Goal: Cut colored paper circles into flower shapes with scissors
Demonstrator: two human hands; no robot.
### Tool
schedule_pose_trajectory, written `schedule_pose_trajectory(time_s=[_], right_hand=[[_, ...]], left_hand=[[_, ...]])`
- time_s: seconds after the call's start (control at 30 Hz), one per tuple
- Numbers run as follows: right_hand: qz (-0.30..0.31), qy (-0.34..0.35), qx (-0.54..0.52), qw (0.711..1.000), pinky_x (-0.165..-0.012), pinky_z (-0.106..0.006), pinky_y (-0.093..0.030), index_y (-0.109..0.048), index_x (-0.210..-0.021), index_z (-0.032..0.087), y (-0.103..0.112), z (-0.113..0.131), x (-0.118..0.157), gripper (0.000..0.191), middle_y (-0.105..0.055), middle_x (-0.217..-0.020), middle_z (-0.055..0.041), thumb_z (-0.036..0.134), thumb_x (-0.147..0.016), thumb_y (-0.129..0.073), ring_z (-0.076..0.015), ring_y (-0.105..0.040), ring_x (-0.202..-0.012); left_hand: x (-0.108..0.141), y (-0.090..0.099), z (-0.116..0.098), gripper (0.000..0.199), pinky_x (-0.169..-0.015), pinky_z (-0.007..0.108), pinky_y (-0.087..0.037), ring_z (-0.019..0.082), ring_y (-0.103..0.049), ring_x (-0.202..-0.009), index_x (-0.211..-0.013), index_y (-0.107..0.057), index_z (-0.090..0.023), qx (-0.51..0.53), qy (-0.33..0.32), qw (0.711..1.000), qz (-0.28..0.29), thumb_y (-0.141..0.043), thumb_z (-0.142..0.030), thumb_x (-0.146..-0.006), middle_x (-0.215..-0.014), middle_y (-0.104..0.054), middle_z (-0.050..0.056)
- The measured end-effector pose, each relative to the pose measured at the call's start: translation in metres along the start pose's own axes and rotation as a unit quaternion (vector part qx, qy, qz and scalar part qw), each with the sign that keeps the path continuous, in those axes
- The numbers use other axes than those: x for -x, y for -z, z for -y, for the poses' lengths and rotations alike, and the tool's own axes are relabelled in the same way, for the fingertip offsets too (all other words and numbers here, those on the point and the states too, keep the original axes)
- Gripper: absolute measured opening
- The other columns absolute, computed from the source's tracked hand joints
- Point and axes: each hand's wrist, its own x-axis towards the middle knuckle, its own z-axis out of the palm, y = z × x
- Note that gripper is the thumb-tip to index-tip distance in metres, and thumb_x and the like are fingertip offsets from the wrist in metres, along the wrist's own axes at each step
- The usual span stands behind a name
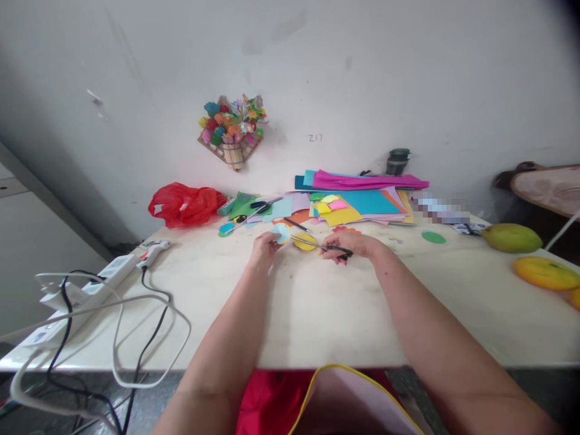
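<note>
Between the fingers of my left hand [265, 246] is a light blue paper piece [281, 233] with a scalloped edge. My right hand [347, 244] is closed round the black handles of a pair of scissors [339, 250]. Their blades point left and reach the edge of the blue paper. Beneath the blades lies a yellow paper circle [304, 242] on the table. Just behind my right hand is an orange-red scalloped paper piece [347, 229], partly hidden by it. A dark pen [299, 226] lies beyond the blades.
Stacked coloured sheets [371, 202] lie at the back, with a second pair of scissors [260, 206] to their left. A red plastic bag [183, 204] stands back left. Power strips [86, 299] and loose cables occupy the left edge. Mangoes [512, 237] and a green oval [434, 237] are at right.
</note>
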Motion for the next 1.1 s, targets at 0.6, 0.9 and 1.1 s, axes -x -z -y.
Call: schedule_pose_trajectory(time_s=[0.6,0.9,1.1], right_hand=[[-0.003,-0.01,-0.022,1.0,-0.04,-0.02,-0.041,-0.067,-0.079,0.015,-0.016,0.008,-0.011,0.043,-0.057,-0.049,0.0015,0.052,-0.059,-0.074,-0.0088,-0.05,-0.041],[-0.009,-0.015,-0.027,0.999,-0.039,-0.02,-0.04,-0.065,-0.076,0.014,-0.022,0.015,-0.011,0.04,-0.054,-0.047,0.0027,0.048,-0.058,-0.076,-0.0081,-0.048,-0.039],[-0.015,-0.008,-0.023,1.0,-0.037,-0.019,-0.037,-0.064,-0.077,0.014,-0.024,0.014,-0.012,0.039,-0.053,-0.047,0.0028,0.047,-0.06,-0.075,-0.008,-0.048,-0.039]], left_hand=[[0.012,-0.015,0.001,0.014,-0.06,0.03,-0.053,0.014,-0.057,-0.055,-0.065,-0.058,-0.014,-0.014,0.06,0.998,0.003,-0.06,-0.005,-0.054,-0.06,-0.061,0.002],[0.009,-0.015,0.004,0.013,-0.056,0.029,-0.053,0.011,-0.05,-0.048,-0.063,-0.056,-0.014,-0.013,0.074,0.997,-0.007,-0.06,-0.005,-0.054,-0.056,-0.056,-0.001],[0.008,-0.014,0.005,0.014,-0.059,0.03,-0.054,0.012,-0.055,-0.053,-0.067,-0.057,-0.014,-0.015,0.081,0.997,0.005,-0.061,-0.007,-0.055,-0.06,-0.06,0.001]])
